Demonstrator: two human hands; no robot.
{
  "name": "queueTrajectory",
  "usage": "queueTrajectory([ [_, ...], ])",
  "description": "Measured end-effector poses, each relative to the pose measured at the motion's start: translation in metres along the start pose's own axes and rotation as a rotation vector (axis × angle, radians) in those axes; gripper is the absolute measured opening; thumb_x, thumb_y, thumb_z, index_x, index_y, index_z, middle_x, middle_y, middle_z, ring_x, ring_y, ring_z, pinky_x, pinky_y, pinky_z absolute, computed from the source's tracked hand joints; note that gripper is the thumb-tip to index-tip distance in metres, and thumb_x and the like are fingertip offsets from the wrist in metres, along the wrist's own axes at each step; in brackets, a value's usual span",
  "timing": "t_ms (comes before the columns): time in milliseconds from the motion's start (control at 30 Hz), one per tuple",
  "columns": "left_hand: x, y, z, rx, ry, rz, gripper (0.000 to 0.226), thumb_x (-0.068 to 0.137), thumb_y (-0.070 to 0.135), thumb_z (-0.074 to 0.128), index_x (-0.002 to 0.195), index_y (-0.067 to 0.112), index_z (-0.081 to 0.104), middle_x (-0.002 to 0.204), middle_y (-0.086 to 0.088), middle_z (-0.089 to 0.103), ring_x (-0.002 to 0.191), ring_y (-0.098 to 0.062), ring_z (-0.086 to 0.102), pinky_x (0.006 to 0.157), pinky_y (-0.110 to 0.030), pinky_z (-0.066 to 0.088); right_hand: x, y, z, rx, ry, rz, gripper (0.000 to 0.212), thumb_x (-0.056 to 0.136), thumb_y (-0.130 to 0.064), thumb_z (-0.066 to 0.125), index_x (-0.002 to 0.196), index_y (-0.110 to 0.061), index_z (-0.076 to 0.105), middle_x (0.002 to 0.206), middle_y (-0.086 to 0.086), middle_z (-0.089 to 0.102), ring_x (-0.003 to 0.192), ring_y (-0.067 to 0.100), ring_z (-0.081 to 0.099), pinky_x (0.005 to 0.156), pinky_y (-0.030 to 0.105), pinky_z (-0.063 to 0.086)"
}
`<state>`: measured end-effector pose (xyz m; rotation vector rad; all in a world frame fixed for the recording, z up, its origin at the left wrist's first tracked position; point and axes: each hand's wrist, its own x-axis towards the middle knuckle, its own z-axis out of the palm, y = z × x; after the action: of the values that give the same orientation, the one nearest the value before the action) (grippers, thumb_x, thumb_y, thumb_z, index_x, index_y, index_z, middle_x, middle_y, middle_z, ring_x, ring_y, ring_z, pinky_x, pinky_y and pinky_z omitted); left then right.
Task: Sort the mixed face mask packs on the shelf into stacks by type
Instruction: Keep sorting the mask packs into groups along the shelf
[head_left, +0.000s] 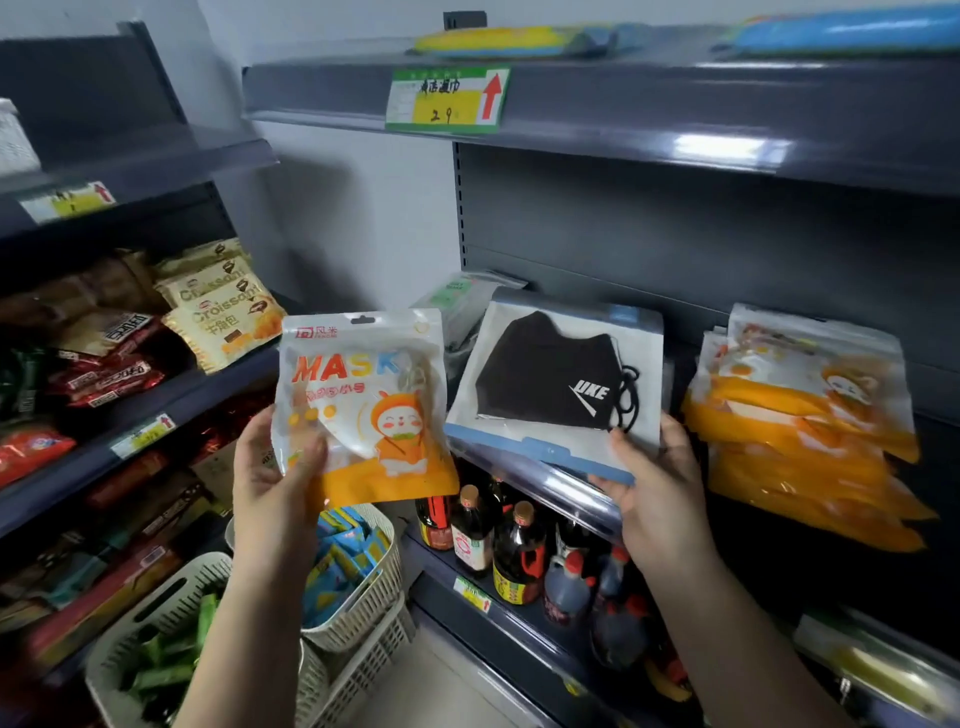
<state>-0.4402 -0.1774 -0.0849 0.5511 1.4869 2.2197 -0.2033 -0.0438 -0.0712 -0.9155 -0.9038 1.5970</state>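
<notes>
A shop; price tag (448, 100) on shelf edge (675, 140); packaged snacks (218, 306); bottles (514, 551).

Light is even and fairly dim, coming from above: a white glare streak sits on the upper shelf edge (727, 148) and the recess beneath falls into shadow. The orange mask pack (363, 405) and black mask pack (558, 379) are sharp at centre; the snack packs (218, 301) and baskets (171, 613) smear toward the edges, where shelf lines bow outward

Two bare hands, left (275, 467) and right (654, 488), bare forearms, no visible sleeves, rings or watch
</notes>
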Motion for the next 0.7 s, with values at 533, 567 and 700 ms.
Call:
queueTrajectory([
  [533, 0.129, -0.017, 0.009, -0.109, -0.147, -0.105, 0.039, 0.092, 0.004, 0.051, 0.123, 0.027, 0.047, 0.113, -0.004, 0.064, 0.09, -0.014, 0.069, 0.072, -0.031, 0.058, 0.065, 0.024, 0.048, -0.138, 0.254, -0.095, 0.047, 0.088, -0.003, 0.059, 0.132, -0.014, 0.046, 0.113, 0.004, 0.065, 0.096, 0.022, 0.066, 0.064, 0.039, 0.06],
  [567, 0.137, -0.019, 0.01, -0.104, -0.182, -0.115, 0.038, 0.092, 0.004, 0.05, 0.123, 0.027, 0.047, 0.115, -0.005, 0.064, 0.094, -0.016, 0.067, 0.073, -0.032, 0.058, 0.065, 0.027, 0.05, -0.162, 0.283, -0.102, 0.046, 0.088, -0.004, 0.059, 0.132, -0.013, 0.047, 0.113, 0.004, 0.065, 0.097, 0.023, 0.066, 0.069, 0.045, 0.06],
  [700, 0.163, -0.024, 0.011, -0.102, -0.292, -0.165, 0.035, 0.092, 0.004, 0.052, 0.113, 0.032, 0.051, 0.102, 0.002, 0.07, 0.087, -0.013, 0.069, 0.069, -0.029, 0.059, 0.064, 0.035, 0.057, -0.31, 0.384, -0.134, 0.051, 0.085, -0.011, 0.065, 0.133, -0.017, 0.047, 0.121, 0.003, 0.063, 0.103, 0.02, 0.063, 0.086, 0.046, 0.055],
])
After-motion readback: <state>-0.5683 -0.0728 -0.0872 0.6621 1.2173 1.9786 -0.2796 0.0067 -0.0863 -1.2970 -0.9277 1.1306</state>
